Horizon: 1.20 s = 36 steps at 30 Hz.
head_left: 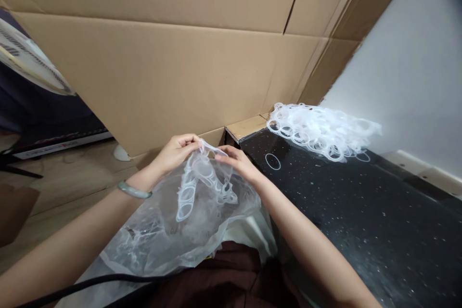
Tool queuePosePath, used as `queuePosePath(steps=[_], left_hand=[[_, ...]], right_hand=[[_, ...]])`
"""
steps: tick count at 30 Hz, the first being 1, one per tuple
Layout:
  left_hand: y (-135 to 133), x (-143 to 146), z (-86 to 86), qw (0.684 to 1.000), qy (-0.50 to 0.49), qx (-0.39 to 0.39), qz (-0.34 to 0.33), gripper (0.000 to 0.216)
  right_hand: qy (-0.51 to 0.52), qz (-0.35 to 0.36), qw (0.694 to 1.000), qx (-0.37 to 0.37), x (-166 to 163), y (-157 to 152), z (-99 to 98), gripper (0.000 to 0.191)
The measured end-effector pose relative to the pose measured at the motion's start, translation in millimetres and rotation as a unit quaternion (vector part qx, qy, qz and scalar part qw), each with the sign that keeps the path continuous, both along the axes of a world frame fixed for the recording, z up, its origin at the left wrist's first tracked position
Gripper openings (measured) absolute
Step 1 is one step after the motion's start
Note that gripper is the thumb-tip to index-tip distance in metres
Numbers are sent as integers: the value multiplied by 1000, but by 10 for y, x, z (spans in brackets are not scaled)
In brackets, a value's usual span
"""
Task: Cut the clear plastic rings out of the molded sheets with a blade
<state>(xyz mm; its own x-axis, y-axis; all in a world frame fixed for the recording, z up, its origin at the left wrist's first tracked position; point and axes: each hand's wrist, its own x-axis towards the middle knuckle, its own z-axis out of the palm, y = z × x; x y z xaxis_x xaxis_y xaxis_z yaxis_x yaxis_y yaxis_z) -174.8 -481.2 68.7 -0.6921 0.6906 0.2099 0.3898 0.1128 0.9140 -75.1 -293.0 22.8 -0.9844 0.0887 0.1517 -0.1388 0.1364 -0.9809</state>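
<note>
A translucent white sheet of joined plastic rings (pixel 205 168) hangs in folds between my two hands. My left hand (pixel 180 150) pinches its upper edge between thumb and fingers. On the other side my right hand (pixel 236 160) grips the same sheet, fingers closed on the edge. Below the hands a clear plastic bag (pixel 159 245) gapes wide, and the sheet's lower ends dangle over its mouth. Whitish plastic scraps (pixel 202 221) show inside the bag, too tangled to tell apart.
A pile of white ring sheets (pixel 317 130) lies on the black speckled countertop (pixel 361 211) at my right. One loose thin ring (pixel 273 161) rests nearer to me. Tall cardboard (pixel 173 67) stands ahead, a pale wall (pixel 407 82) at right, and a fan (pixel 29 53) at far left.
</note>
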Motion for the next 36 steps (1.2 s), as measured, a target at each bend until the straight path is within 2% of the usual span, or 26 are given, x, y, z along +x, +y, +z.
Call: queuePosePath(steps=[2,3,5,7,9,16,21,24,27,30,33,36], left_hand=[[63,48,10,1000,8,-3,-15,26],[86,65,13,1000,9,-10,-22,27],[104,71,6,999,14,-34,-30,28],[83,39,-21,997,31,-60,-33,30],[28,-18,-68,995,53,-79,-30,30],[-194,-128,-240,971,162,-174,-23,28],[-157,-130,-290,972,157,-173,-25,24],[-45,-148,-284,977,137,-160,-41,26],[161,-133,-226,977,145,-148,-48,33],[517,-74,-131,977,180,-102,-58,37],[1075,40,-29,973,197,-62,-100,45],[1808,182,35,947,251,-58,-193,45]], right_hand=[[28,-2,996,85,19,-86,1,66],[36,-8,991,127,19,-121,-5,68],[41,-26,981,186,7,-157,-29,50],[38,-44,977,204,-1,-145,-59,30],[36,-58,975,212,15,-100,-86,24],[57,-80,939,329,254,31,-142,18],[60,-89,938,329,405,62,-178,16],[58,-96,940,321,511,121,-124,18],[41,-82,943,319,643,221,42,19],[16,-60,942,330,761,385,311,21],[-7,-58,942,331,867,679,609,24],[-35,-80,943,320,1012,1117,805,26]])
